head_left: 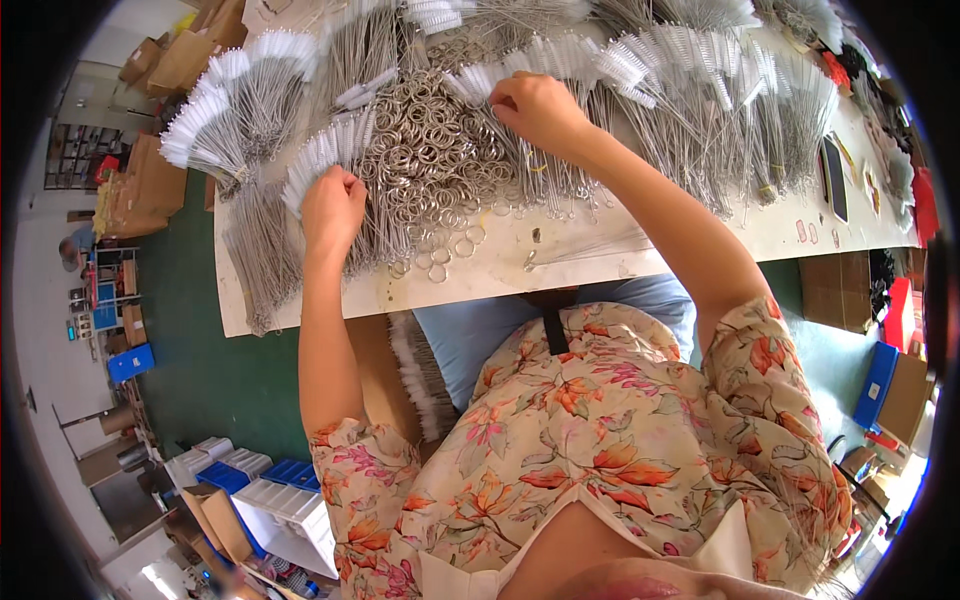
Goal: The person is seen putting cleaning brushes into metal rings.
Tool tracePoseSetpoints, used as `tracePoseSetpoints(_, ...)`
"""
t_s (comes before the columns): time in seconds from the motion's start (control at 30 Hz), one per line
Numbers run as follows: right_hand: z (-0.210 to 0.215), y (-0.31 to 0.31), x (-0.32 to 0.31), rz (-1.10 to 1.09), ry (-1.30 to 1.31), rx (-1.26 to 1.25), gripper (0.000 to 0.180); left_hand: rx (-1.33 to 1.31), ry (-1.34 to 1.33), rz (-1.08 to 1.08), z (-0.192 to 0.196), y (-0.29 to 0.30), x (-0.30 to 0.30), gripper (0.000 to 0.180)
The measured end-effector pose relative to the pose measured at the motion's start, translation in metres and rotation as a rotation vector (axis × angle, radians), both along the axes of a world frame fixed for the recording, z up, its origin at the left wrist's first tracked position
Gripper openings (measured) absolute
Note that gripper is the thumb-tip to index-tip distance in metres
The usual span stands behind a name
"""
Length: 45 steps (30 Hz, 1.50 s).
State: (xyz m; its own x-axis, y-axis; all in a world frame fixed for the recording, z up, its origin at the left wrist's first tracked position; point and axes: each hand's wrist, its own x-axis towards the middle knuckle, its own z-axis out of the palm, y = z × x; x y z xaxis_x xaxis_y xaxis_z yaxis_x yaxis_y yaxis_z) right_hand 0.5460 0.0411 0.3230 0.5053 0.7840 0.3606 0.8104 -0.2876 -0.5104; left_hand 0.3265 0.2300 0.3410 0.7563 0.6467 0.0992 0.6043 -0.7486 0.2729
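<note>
My left hand (pixel 333 208) rests with its fingers curled at a bundle of thin wire brushes (pixel 330 145) with white bristle heads, left of the ring heap. What its fingers hold, if anything, is hidden. Farther off and to the right, my right hand (pixel 543 115) pinches beside the white bristle tips of another brush bundle (pixel 475 82). I cannot make out what lies between those fingertips. Between the two hands spreads a heap of metal split rings (pixel 430 145), with a few loose rings (pixel 438 258) toward the near edge.
More brush bundles (pixel 690 120) cover the far and right parts of the white tabletop (pixel 590 240). At the left corner lie bare wire stems (pixel 262 250). A dark phone-like slab (pixel 834 178) sits at the right. Cardboard boxes (pixel 150 185) stand beyond the table's left side.
</note>
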Motion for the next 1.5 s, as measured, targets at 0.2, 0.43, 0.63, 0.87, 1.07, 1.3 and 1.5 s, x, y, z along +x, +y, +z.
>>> tracePoseSetpoints(0.2,0.005,0.021,-0.009,-0.100,-0.099,-0.326,0.021,0.006,-0.151,0.050,0.005,0.016,-0.007,0.014)
tracePoseSetpoints(0.43,0.014,0.021,0.004,-0.188,0.165,-0.294,0.028,-0.113,-0.612,-0.026,0.012,0.043,0.003,0.016)
tracePoseSetpoints(0.63,0.036,-0.004,0.020,-0.264,0.490,0.353,0.025,-0.751,-1.067,-0.080,0.050,-0.036,0.010,0.026)
tracePoseSetpoints(0.87,0.100,-0.063,0.011,0.004,0.590,0.512,0.021,-0.896,-1.297,-0.444,-0.001,-0.145,0.000,0.021)
tracePoseSetpoints(1.07,0.071,-0.196,0.053,-0.400,0.309,0.367,0.024,-0.613,-1.151,-0.158,-0.065,-0.180,-0.001,0.036)
tracePoseSetpoints(1.3,0.036,-0.246,0.064,-0.742,-0.026,-0.130,0.025,-0.820,-1.304,-0.265,-0.032,-0.152,0.002,0.039)
tracePoseSetpoints(1.5,0.035,-0.242,0.078,-0.654,-0.103,-0.097,0.019,-0.809,-1.219,-0.200,-0.037,-0.162,-0.001,0.039)
